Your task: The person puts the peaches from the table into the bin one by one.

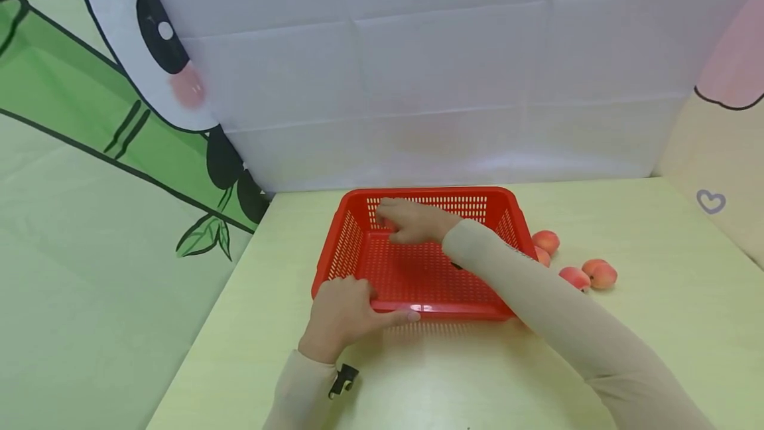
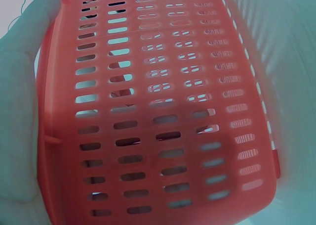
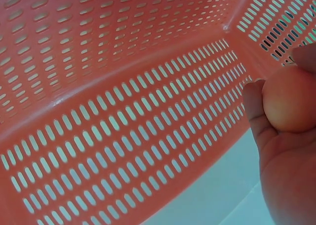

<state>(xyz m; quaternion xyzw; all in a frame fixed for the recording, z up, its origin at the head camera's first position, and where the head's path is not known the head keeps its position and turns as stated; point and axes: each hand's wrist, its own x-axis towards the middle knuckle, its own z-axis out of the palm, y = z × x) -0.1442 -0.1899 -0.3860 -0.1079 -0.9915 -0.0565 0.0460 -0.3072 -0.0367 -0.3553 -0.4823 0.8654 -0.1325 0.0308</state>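
left hand grips red slotted plastic basket, near-left | right hand holds round pink-orange peach, far-left | likely light, bruisable; cup sides

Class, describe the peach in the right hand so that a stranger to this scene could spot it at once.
Find the red basket on the pale table. The right hand reaches over it, gripping the peach. It is the only peach held; the other peaches lie on the table, right of the basket.
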